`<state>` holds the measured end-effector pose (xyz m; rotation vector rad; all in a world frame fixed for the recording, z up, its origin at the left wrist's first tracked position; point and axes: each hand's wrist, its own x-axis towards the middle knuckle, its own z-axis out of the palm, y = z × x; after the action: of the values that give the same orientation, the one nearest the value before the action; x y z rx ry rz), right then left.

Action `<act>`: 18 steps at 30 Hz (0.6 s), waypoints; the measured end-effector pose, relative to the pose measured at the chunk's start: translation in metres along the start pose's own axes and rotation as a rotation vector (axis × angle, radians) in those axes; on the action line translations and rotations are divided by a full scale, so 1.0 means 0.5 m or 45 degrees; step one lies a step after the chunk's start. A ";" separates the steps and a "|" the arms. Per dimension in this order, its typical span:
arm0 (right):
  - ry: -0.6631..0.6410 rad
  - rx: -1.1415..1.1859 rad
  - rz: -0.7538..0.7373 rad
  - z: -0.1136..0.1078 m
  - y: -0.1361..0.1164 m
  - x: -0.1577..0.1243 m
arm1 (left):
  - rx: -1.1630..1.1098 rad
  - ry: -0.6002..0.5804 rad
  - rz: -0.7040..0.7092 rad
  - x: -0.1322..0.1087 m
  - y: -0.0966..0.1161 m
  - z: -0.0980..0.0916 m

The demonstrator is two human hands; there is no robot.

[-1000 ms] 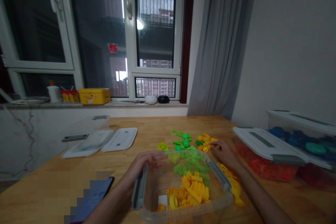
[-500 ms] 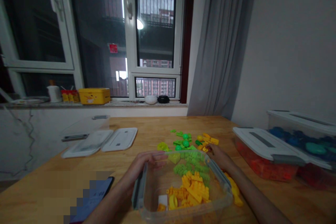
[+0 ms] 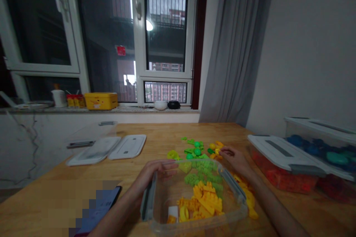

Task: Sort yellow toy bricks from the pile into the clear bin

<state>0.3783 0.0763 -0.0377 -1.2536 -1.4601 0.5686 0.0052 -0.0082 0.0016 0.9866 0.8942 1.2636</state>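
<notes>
- Right hand (image 3: 235, 157), out past the bin: thumb and fingertips drawn close together, a narrow pinch right at the yellow pieces (image 3: 217, 150) on the tabletop. Can't tell whether one is actually caught between them!
- Left hand (image 3: 160, 168), over at the far left corner of the clear bin (image 3: 167, 194), fingers laid along its far side and showing through the plastic. How firmly it grips, can't tell.
- Inside that bin, a yellow heap (image 3: 207, 198) piled toward the near side, with a small white card (image 3: 172, 212) beside it.
- Just beyond the far rim, green pieces (image 3: 197, 152) lie scattered, round balls among them. More green shows through the clear plastic; inside or behind, hard to say.
- Under the right forearm, beside the bin, another run of yellow bits (image 3: 251, 203) on the wooden table (image 3: 161, 133).
- Right side: a white-lidded bin of red pieces (image 3: 280, 152), and near it a bin of blue pieces (image 3: 319, 144).
- Left side: a phone (image 3: 97, 207) near the left forearm, and farther off a white lid (image 3: 128, 146) lying flat.
- At the back, a yellow box (image 3: 101, 101) sits up on the windowsill (image 3: 133, 110).
</notes>
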 end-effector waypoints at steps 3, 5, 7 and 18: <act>-0.052 0.238 0.065 -0.005 -0.038 -0.014 | 0.034 -0.019 0.022 -0.003 -0.001 0.003; -0.143 0.376 0.105 -0.005 -0.056 -0.027 | 0.030 -0.032 0.019 -0.005 0.001 0.005; -0.229 0.537 0.146 -0.002 -0.070 -0.041 | 0.022 -0.043 0.008 -0.008 0.005 0.008; -0.672 0.797 0.179 0.001 -0.095 -0.084 | 0.034 -0.069 0.019 -0.017 0.017 0.016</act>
<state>0.3538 0.0231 -0.0143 -0.7308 -1.4418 1.4083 0.0090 -0.0170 0.0123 1.0454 0.8649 1.2345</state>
